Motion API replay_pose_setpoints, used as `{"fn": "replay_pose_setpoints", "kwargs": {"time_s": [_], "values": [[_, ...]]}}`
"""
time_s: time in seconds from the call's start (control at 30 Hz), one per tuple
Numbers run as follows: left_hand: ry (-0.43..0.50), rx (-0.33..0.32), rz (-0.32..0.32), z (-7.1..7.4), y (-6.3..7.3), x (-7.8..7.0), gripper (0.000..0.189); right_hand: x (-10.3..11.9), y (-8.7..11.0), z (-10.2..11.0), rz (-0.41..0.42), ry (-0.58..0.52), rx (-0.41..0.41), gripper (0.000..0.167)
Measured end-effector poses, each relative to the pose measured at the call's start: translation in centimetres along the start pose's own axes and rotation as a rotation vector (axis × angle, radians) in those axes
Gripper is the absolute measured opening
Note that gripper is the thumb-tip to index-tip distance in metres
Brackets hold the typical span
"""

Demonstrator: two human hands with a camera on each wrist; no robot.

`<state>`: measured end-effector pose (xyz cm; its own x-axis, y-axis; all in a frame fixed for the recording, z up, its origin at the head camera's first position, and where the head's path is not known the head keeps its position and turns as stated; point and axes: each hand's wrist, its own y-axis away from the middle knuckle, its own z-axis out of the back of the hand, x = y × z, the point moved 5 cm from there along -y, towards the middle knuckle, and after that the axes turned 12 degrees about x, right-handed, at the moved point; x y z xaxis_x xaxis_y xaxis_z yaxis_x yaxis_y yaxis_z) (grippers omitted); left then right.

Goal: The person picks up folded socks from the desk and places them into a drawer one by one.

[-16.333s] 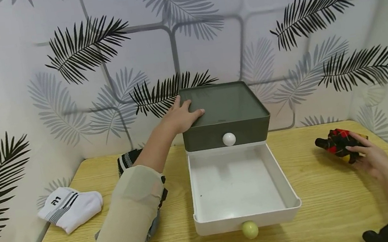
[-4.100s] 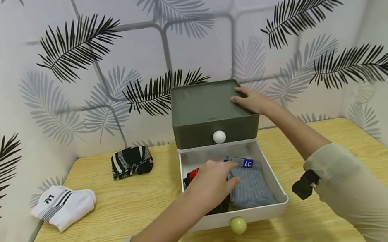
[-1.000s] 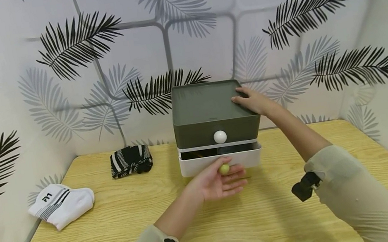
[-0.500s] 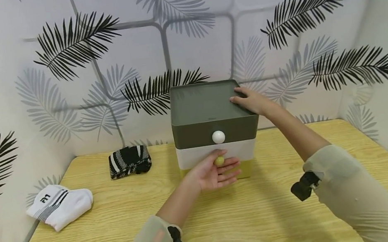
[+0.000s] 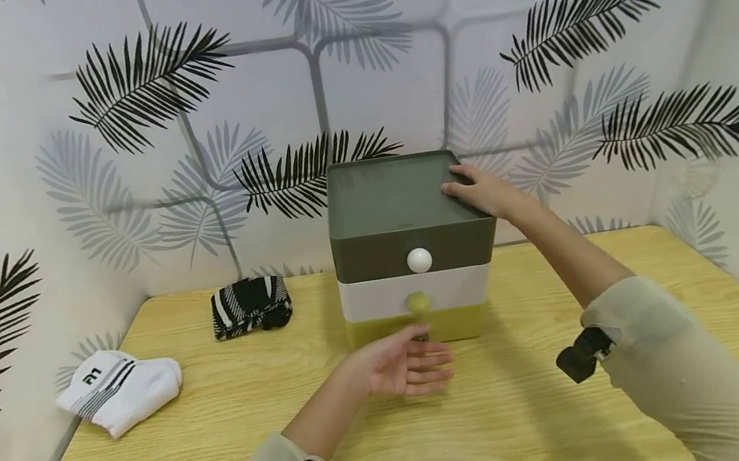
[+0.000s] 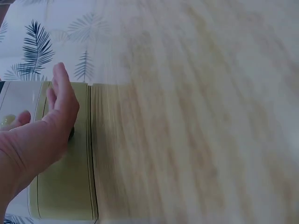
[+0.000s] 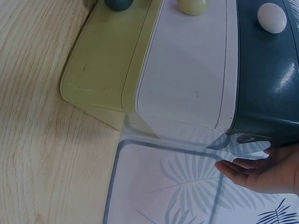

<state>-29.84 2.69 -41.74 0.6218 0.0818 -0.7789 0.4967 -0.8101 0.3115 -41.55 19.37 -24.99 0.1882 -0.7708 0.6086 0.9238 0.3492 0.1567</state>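
The left hand is open, palm up, with the fingers extended and relaxed; it holds nothing. It hovers just above the wooden table, directly in front of the drawer unit. The yellow-green bottom drawer lies just beyond its fingertips, and the white middle drawer with its pale green knob sits just above and beyond them. All three drawers are fully closed. In the left wrist view the left hand appears with straight fingers in front of the yellow-green drawer face; contact with it cannot be determined.

The right hand rests flat on the top of the dark green upper drawer section, at its right rear corner, fingers extended and pressing down. The white knob is below this hand and to its left, on the front face. In the right wrist view the right hand shows straight fingers at the edge of the dark section.

Well to the left of the left hand, a black-and-white striped sock bundle lies on the table. A white sock pair lies farther left, near the table edge.
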Motion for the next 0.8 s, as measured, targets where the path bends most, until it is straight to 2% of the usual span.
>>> {"fn": "replay_pose_setpoints", "kwargs": {"time_s": [0.1, 0.17, 0.3, 0.4, 0.53, 0.8], "values": [[0.107, -0.018, 0.009, 0.1, -0.1, 0.6, 0.059, 0.1, 0.0, 0.0, 0.013, -0.005, 0.005, 0.064], [0.18, -0.023, -0.009, 0.1, -0.4, 0.8, 0.059, 0.1, 0.0, 0.0, 0.011, -0.006, 0.005, 0.063], [0.363, -0.066, -0.074, 0.5, -1.2, 0.8, 0.056, 0.2, 0.0, -0.1, 0.007, -0.014, 0.003, 0.064], [0.454, -0.123, -0.134, 1.1, -1.8, 0.6, 0.051, 0.2, 0.0, -0.1, 0.005, -0.017, 0.002, 0.064], [0.491, -0.152, -0.159, 1.7, -2.2, 0.5, 0.047, 0.2, 0.1, 0.0, 0.004, -0.014, 0.003, 0.064], [0.469, -0.115, -0.135, 1.5, -2.3, 0.5, 0.045, 0.3, 0.0, 0.1, 0.008, -0.012, -0.005, 0.063]]}}
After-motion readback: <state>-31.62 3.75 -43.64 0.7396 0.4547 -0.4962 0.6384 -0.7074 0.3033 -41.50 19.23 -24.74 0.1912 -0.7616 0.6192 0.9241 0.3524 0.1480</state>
